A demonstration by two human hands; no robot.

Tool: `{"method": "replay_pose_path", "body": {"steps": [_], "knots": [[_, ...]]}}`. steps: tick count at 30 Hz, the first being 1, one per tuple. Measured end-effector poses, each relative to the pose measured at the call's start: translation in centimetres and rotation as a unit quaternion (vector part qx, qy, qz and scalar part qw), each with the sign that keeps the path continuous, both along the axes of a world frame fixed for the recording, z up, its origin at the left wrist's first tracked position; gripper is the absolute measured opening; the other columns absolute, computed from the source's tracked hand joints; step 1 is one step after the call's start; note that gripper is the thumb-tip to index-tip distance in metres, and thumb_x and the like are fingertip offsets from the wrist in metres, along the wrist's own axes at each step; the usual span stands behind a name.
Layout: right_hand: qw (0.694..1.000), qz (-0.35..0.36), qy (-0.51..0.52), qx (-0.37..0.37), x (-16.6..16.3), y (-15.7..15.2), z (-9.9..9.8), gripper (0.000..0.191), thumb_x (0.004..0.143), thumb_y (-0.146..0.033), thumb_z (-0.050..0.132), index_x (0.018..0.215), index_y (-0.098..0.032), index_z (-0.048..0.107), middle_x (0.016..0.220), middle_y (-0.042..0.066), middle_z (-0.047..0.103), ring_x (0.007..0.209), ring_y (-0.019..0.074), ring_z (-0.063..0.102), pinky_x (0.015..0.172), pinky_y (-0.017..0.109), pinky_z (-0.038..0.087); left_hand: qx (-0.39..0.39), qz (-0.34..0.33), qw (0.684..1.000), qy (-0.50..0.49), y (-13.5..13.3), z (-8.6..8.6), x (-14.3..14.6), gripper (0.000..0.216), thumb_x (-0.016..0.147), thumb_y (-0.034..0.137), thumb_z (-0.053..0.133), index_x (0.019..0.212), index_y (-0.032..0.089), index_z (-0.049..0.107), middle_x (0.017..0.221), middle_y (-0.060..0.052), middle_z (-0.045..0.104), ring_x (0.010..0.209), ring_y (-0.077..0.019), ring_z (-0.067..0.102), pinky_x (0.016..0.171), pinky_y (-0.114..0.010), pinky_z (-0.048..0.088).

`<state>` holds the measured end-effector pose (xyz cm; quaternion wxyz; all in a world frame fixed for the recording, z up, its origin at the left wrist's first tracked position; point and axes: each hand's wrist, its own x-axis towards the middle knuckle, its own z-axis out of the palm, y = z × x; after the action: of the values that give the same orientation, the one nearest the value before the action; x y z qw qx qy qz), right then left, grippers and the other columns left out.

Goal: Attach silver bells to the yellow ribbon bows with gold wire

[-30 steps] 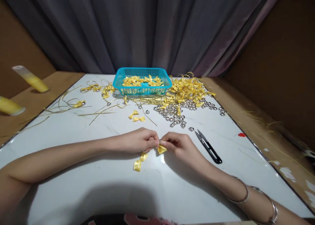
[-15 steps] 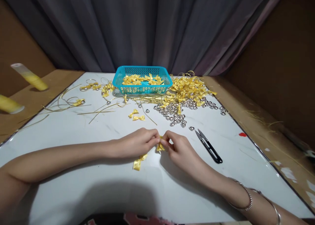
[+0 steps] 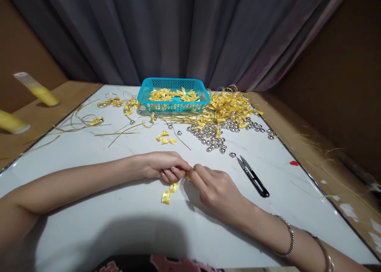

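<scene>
My left hand (image 3: 169,166) and my right hand (image 3: 212,185) meet at the middle of the white table, fingertips pinched together. Between them a small part of a yellow ribbon bow (image 3: 189,178) shows; the fingers hide most of it. Just below my left hand lies another yellow bow (image 3: 169,193), flat on the table. Two small bows (image 3: 168,141) rest farther back. To the right of my right hand are black thread snips (image 3: 253,176), blades pointing away from me, with one silver heart-shaped bead (image 3: 232,155) by their tips.
At the back stands a turquoise basket (image 3: 173,108) holding yellow bows. Beside it are a heap of bows with gold cord (image 3: 229,105) and many silver beads (image 3: 208,135). Loose gold cords (image 3: 119,134) lie left. Two yellow ribbon rolls (image 3: 44,95) are at the far left.
My left hand has turned over so its curled fingers show. My right hand has rotated, knuckles upward, and now covers most of the bow that was visible between my fingers.
</scene>
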<state>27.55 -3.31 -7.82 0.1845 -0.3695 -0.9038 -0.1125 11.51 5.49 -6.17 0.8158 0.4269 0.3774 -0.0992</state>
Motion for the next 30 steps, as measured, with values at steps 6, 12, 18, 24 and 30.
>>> {"method": "replay_pose_path", "body": {"steps": [6,12,18,24,30], "knots": [[0.999,0.023,-0.03,0.009,0.1,0.0,0.2,0.033,0.082,0.0,0.03,0.071,-0.015,0.057,0.062,0.005,0.051,0.053,0.0154,0.04,0.045,0.029,0.027,0.019,0.019,1.0,-0.013,0.0,-0.2,-0.2,0.046,0.078,0.028,0.06,0.047,0.019,0.027,0.038,0.009,0.02,0.037,-0.0026,0.009,0.04,-0.022,0.001],[0.999,0.013,-0.01,0.044,0.3,0.2,0.1,0.03,0.073,0.004,0.032,0.07,-0.014,0.056,0.062,0.005,0.051,0.054,0.0155,0.041,0.045,0.029,0.027,0.044,0.088,0.994,-0.042,-0.1,-0.1,-0.4,0.049,0.064,0.035,0.076,0.05,0.018,0.031,0.04,0.012,0.019,0.039,-0.0022,0.007,0.04,-0.022,0.001],[0.998,-0.036,0.055,0.005,0.7,0.5,-0.4,0.028,0.064,0.0,0.034,0.077,-0.014,0.055,0.063,0.004,0.05,0.054,0.0154,0.039,0.044,0.027,0.026,0.085,0.152,0.984,-0.044,-0.6,-0.3,-0.5,0.042,0.071,0.026,0.07,0.049,0.018,0.034,0.041,0.012,0.016,0.04,-0.0034,0.007,0.042,-0.024,0.002],[0.996,-0.061,0.066,0.015,0.8,0.7,-0.7,0.028,0.063,-0.002,0.034,0.078,-0.014,0.055,0.062,0.004,0.05,0.052,0.0148,0.038,0.043,0.026,0.024,0.103,0.217,0.97,-0.025,-1.3,0.2,-0.3,0.018,0.076,0.018,0.062,0.059,0.012,0.059,0.036,0.01,0.024,0.037,-0.0042,0.011,0.042,-0.024,0.005],[0.994,-0.073,0.077,0.026,1.0,1.0,-0.5,0.027,0.065,-0.001,0.035,0.075,-0.013,0.056,0.061,0.004,0.05,0.051,0.0145,0.038,0.042,0.026,0.025,0.011,0.261,0.962,-0.074,-1.5,-0.3,-0.2,0.013,0.078,0.011,0.056,0.073,0.01,0.067,0.033,0.01,0.026,0.036,-0.0041,0.009,0.04,-0.022,0.007]]}}
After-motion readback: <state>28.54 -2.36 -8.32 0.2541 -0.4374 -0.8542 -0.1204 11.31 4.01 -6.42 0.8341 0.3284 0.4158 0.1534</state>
